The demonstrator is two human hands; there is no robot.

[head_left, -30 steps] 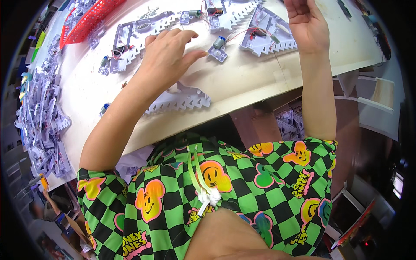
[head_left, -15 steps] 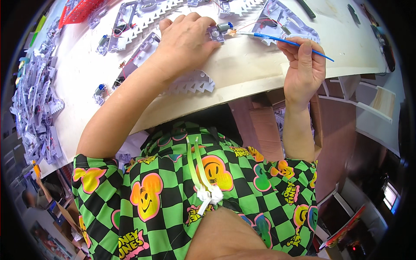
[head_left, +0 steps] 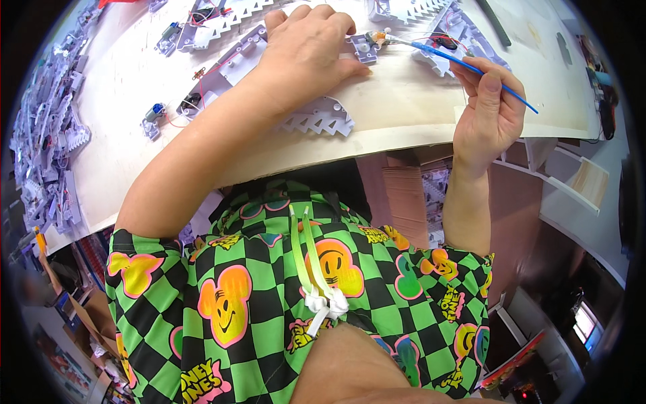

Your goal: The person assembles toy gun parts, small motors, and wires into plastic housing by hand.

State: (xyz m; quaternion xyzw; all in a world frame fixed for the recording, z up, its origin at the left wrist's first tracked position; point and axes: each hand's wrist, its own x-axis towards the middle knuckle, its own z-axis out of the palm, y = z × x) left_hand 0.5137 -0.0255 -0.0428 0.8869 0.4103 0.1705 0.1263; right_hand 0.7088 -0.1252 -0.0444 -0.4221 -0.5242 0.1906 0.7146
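Observation:
My right hand (head_left: 490, 108) pinches a slim blue brush (head_left: 464, 64), its pale tip at the orange end of a small grey plastic part (head_left: 363, 48). That part lies between the thumb and forefinger of my left hand (head_left: 306, 50), which is closed on it; the exact contact is hidden. Under my left hand and forearm lies a grey toothed plastic shell (head_left: 321, 116) with red wires. A small blue-and-silver motor (head_left: 155, 113) is wired near its left end. Another wired grey shell (head_left: 464, 40) sits just beyond the right hand.
A large heap of grey plastic parts (head_left: 50, 148) fills the table's left side. More wired shells (head_left: 222, 23) lie along the far side. A dark bar (head_left: 494, 23) is at the far right. Below the table's near edge stands a cardboard box (head_left: 405, 202) beside grey parts.
The view has shifted a little, so the table's contents sit differently in it. The brush tip still meets the small part, seen now at a slightly different angle. Both hands keep their holds.

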